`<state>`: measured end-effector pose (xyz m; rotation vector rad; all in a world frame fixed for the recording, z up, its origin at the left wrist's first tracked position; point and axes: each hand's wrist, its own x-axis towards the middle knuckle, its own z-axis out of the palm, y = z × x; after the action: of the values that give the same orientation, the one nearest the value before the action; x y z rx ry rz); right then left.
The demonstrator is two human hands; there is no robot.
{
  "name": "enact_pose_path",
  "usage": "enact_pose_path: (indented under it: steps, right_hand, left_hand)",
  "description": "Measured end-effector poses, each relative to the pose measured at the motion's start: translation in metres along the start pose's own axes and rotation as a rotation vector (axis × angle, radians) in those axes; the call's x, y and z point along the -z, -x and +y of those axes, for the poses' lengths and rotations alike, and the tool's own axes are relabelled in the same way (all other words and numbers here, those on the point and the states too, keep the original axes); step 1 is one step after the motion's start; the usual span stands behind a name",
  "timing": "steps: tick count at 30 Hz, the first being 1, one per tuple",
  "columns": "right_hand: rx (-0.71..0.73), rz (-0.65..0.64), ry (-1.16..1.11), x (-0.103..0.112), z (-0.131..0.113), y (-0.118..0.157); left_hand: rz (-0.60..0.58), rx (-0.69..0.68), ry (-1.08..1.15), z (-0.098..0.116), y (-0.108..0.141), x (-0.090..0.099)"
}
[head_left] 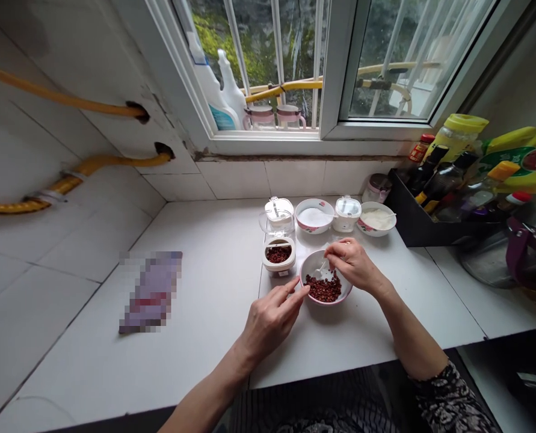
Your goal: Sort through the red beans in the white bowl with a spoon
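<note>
Located on white tiled countertop (pixel 218 270), right of middle and near front edge: pink-rimmed bowl (pixel 310 264), upright, with dark-red peppercorns (pixel 325 291) in it, Sichuan type by look.

Held in right hand (pixel 354 263): small pale spoon (pixel 322 270), pinched at handle between thumb and fingertips, scoop end down among peppercorns.

At bowl's left rim: left hand (pixel 271 314), fingers extended, thumb and forefinger touching rim. Clamped or merely resting: cannot tell.

Just beside bowl, to its left: opened seasoning jar (pixel 280 272), holding more peppercorns, clear lid (pixel 266 224) tipped back. Toward countertop's back edge: two floral bowls of white seasoning (pixel 313 229), lidded jar (pixel 348 224) between them. Near right back corner: black caddy (pixel 407 225) of bottles.

Handling, by judgement: peppercorns likely dry, very light, brittle, prone to scatter; best taken in small, level scoops. Bowl probably stiff, smooth, breakable; best steadied at rim. Spoon likely light; best gripped along handle.
</note>
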<state>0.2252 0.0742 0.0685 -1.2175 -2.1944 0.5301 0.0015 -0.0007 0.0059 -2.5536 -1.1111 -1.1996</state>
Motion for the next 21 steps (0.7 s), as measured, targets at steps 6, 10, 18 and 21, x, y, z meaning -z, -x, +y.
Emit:
enact_pose_path:
  steps: [6, 10, 18, 21]
  right_hand:
    - [-0.084, -0.007, -0.198, -0.0043, -0.0062, -0.0015]
    - [-0.217, 0.032, -0.362, -0.0053, -0.0012, -0.0018]
    - [-0.124, -0.009, -0.249, -0.0083, -0.0076, -0.0024]
    - [-0.206, -0.033, -0.366, -0.0099, -0.0090, -0.0016]
  left_hand:
    - [-0.010, 0.013, 0.011, -0.0012, 0.0013, -0.0005]
    - [-0.014, 0.012, 0.010, -0.0003, 0.0002, 0.0006]
    - [-0.013, 0.003, -0.005, 0.0012, -0.0011, 0.0005]
    - [-0.017, 0.003, -0.006, 0.0010, -0.0007, 0.0002]
